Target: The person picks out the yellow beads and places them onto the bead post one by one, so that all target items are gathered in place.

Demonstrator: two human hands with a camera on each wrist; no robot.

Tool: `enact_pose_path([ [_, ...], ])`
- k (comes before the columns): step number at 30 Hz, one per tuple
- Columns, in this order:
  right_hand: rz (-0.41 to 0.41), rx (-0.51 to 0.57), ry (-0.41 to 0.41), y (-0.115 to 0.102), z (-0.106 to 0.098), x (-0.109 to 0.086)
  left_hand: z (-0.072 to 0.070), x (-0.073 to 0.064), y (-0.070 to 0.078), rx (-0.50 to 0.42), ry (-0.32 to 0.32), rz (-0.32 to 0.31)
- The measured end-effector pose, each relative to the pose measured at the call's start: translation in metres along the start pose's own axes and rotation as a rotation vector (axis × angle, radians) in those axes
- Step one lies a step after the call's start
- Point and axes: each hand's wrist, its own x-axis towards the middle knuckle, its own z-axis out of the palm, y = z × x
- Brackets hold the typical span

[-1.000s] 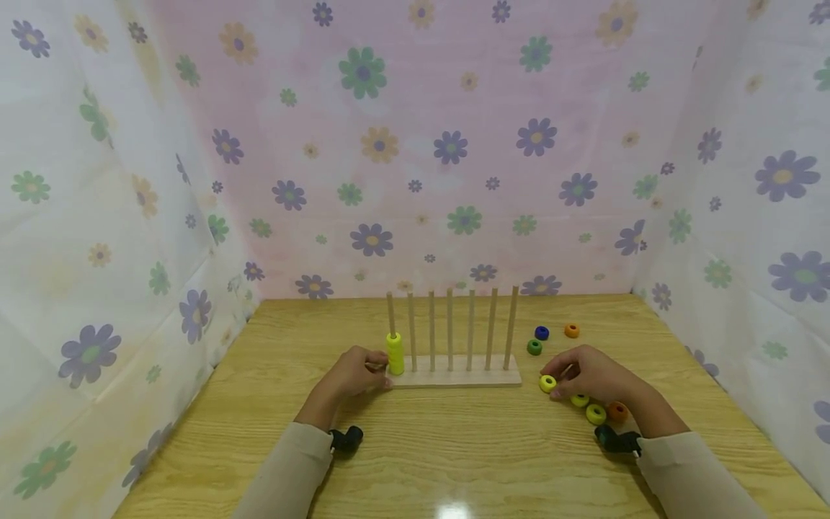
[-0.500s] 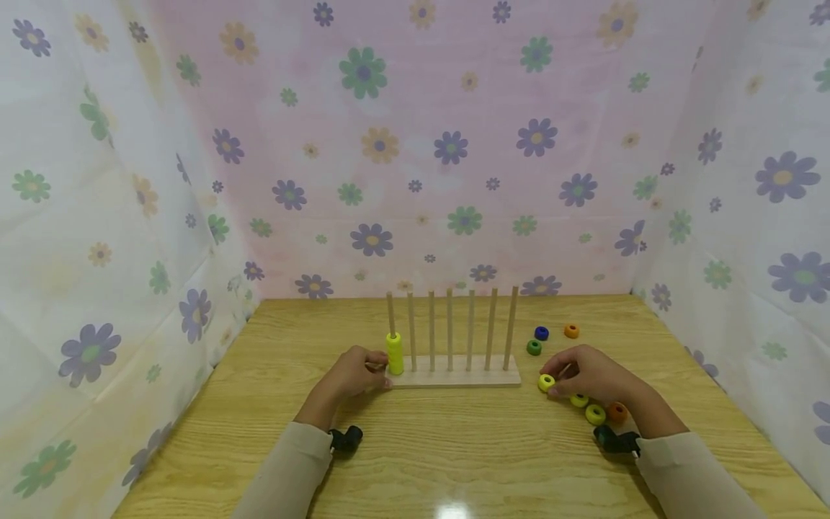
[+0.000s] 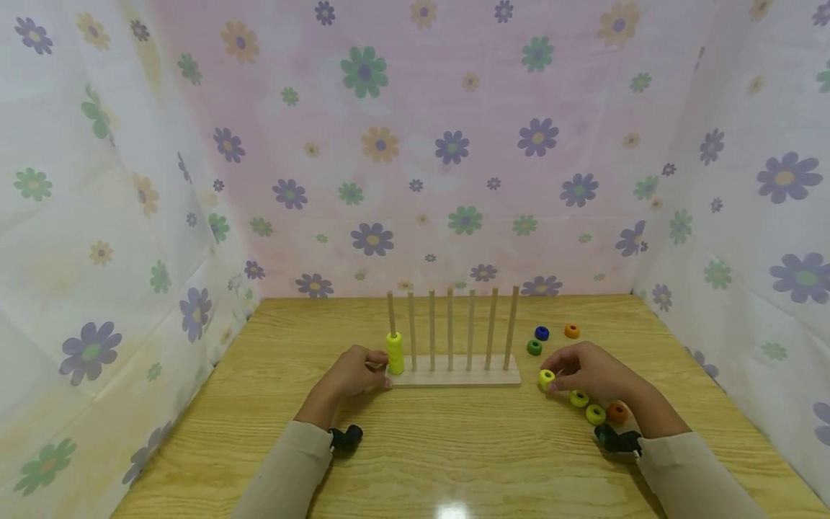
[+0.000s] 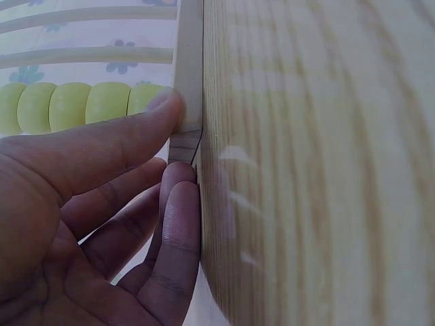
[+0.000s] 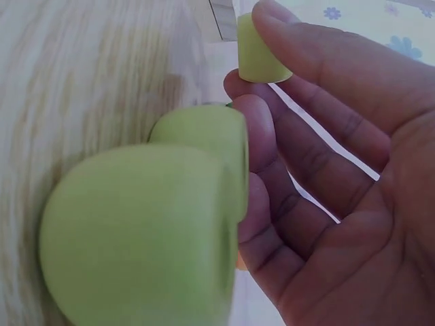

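Observation:
A wooden peg stand (image 3: 454, 378) with several upright rods stands on the table. Yellow beads (image 3: 395, 355) are stacked on its leftmost rod. My left hand (image 3: 353, 371) grips the left end of the stand's base; in the left wrist view the thumb lies on the base's edge and the fingertips sit at its end. To the right of the stand, my right hand (image 3: 590, 371) pinches a yellow bead (image 3: 547, 378) between thumb and fingertips. The right wrist view shows that bead (image 5: 259, 54) held off the table surface, its far side partly behind the thumb.
Two yellow beads (image 3: 595, 414) and an orange-red bead (image 3: 617, 411) lie under and beside the right hand. Farther back are a green bead (image 3: 534, 347), a blue bead (image 3: 542, 333) and an orange bead (image 3: 572, 331). Flowered cloth (image 3: 447, 180) walls the table's back and sides.
The pinched yellow bead has risen slightly and tilted in my right hand. My left hand stays on the base of the peg stand.

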Motion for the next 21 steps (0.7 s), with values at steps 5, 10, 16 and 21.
enact_pose_path([
  [5, 0.004, 0.007, 0.018, -0.003, 0.000, -0.001, 0.000, -0.001, 0.001, 0.013, 0.001, 0.005],
  [10, -0.016, -0.019, 0.032, -0.007, 0.000, -0.003, 0.002, -0.002, 0.003, 0.017, 0.003, 0.005],
  [16, -0.040, -0.087, 0.051, -0.017, -0.002, -0.004, 0.003, -0.001, 0.003, 0.030, 0.005, 0.011],
  [21, -0.056, -0.164, 0.075, -0.024, -0.007, -0.002, 0.001, -0.003, 0.004, -0.003, 0.022, -0.017],
])
